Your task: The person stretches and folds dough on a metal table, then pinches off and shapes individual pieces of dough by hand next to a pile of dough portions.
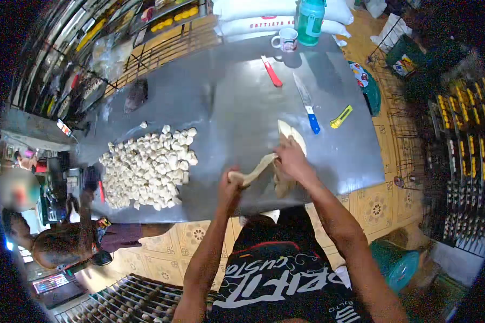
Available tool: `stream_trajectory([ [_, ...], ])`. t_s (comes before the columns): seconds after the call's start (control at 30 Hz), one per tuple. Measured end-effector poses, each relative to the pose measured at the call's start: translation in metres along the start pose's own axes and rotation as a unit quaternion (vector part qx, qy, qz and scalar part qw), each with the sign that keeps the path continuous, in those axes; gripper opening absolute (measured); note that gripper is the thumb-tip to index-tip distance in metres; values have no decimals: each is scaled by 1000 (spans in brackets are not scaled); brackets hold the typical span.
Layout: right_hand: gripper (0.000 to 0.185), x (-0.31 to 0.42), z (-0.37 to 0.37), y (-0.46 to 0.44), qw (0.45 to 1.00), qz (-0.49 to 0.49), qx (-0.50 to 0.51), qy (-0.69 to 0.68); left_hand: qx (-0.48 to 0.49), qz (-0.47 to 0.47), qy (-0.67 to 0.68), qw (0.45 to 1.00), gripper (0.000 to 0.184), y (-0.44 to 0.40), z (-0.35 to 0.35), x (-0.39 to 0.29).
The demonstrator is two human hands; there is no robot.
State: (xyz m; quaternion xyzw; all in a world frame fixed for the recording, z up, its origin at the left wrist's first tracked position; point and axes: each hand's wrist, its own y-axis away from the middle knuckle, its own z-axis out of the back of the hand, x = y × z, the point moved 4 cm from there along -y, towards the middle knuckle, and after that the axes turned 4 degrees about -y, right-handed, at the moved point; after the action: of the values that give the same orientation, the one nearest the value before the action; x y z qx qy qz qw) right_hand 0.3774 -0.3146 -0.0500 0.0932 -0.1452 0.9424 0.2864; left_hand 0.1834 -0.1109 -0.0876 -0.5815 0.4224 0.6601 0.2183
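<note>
Head camera: a worker's left hand (pixel 233 183) and right hand (pixel 292 156), fingers closed, grip a strip of pale dough (pixel 257 168) stretched between them above a gray table (pixel 226 102), right of piled dough pieces (pixel 148 167).

Small commercial bakery or dough-working kitchen, seen from the worker's position. Evidence: a broad metal-grey worktable (pixel 226 97) beneath and beyond the hands, bearing a large mass of cut dough pieces (pixel 148 167) to their left; bulky white sacks (pixel 248 26), one with red lettering, beyond its far edge; tall racks (pixel 466 134) to the right, loaded with rows of small yellow and pale items; further racking of filled trays (pixel 172 21) at the far left; and a rack of rounded pieces (pixel 129 304) at the near left, above patterned floor tiles (pixel 377 207).
</note>
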Motion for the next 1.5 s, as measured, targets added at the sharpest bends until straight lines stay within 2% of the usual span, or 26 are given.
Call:
stream_trajectory([
  [0.07, 30, 59, 24, 9, 999, -24, 29, 15, 55, 122, 134, 982, 52, 57, 36, 1],
  [0.1, 30, 67, -14, 36, 999, -19, 32, 24, 56, 119, 143, 981, 52, 72, 57, -7],
  [0.17, 30, 117, -112, 66, 981, -88, 162, -56, 28, 110, 232, 966, 47, 94, 96, -23],
  [0.2, 35, 155, -71, 60, 981, -16, 182, -60, 28, 106, 238, 965, 47, 103, 110, -24],
  [0.23, 41, 190, -21, 52, 976, 57, 202, -63, -15, 7, 81, 997, 46, 108, 126, -33],
  [0.27, 41, 192, -24, 49, 976, 62, 201, -55, -60, -91, -78, 991, 45, 113, 139, -43],
  [0.3, 48, 191, -20, 44, 989, 85, 115, -44, -105, -184, -235, 948, 45, 118, 146, -52],
  [0.33, 56, 187, -13, 41, 993, 106, 30, -32, -147, -268, -384, 871, 44, 122, 148, -60],
  [0.37, 62, 180, 0, 37, 996, 73, 31, -39, -149, -267, -378, 874, 44, 123, 148, -60],
  [0.5, 63, 130, 25, 64, 1000, 6, 14, 12, -27, -353, -577, 736, 44, 121, 108, -57],
  [0.6, 46, 117, 26, 78, 995, 69, -67, 5, -49, -343, -583, 735, 45, 94, 108, -28],
  [0.67, 27, 138, 24, 85, 997, -9, 37, 62, -79, -324, -602, 725, 46, 77, 111, -15],
  [0.73, 18, 142, 14, 92, 996, 65, 27, -63, -68, -290, -630, 717, 43, 63, 107, -25],
  [0.77, 17, 148, 20, 88, 992, 86, 70, -56, -45, -251, -653, 713, 39, 58, 105, -29],
  [0.83, 21, 156, 49, 76, 963, 90, 199, -158, 0, -163, -694, 701, 33, 53, 101, -39],
  [0.9, 24, 171, 117, 51, 937, 66, 201, -279, -60, -295, -587, 751, 30, 75, 89, -56],
  [0.93, 32, 164, 116, 39, 934, 113, 218, -260, -104, -348, -513, 778, 31, 80, 84, -57],
  [1.0, 41, 124, 128, 25, 925, 45, 198, -321, -59, -170, -447, 876, 34, 89, 80, -36],
  [1.07, 53, 83, 101, 8, 945, 1, 211, -249, -135, -221, -507, 822, 31, 113, 53, -58],
  [1.1, 53, 65, 76, 5, 940, 25, 220, -258, -104, -181, -489, 847, 37, 116, 45, -46],
  [1.17, 54, 43, 25, 3, 985, 137, 91, 54, -163, -169, -626, 743, 53, 129, 16, -27],
  [1.27, 54, 88, -6, 20, 965, 253, 66, -29, -182, -174, -600, 759, 64, 142, -1, -14],
  [1.33, 56, 149, 3, 30, 957, 218, 180, -63, -149, -124, -649, 736, 59, 148, -5, -19],
  [1.4, 61, 162, -28, 48, 952, 300, 60, -7, -94, -142, -654, 737, 58, 132, 14, 3],
  [1.43, 61, 171, -31, 36, 949, 310, 60, -6, -103, -138, -651, 739, 58, 123, 23, -4],
  [1.5, 62, 183, -38, 0, 968, 240, 63, -43, -110, -186, -623, 752, 60, 84, 39, -19],
])
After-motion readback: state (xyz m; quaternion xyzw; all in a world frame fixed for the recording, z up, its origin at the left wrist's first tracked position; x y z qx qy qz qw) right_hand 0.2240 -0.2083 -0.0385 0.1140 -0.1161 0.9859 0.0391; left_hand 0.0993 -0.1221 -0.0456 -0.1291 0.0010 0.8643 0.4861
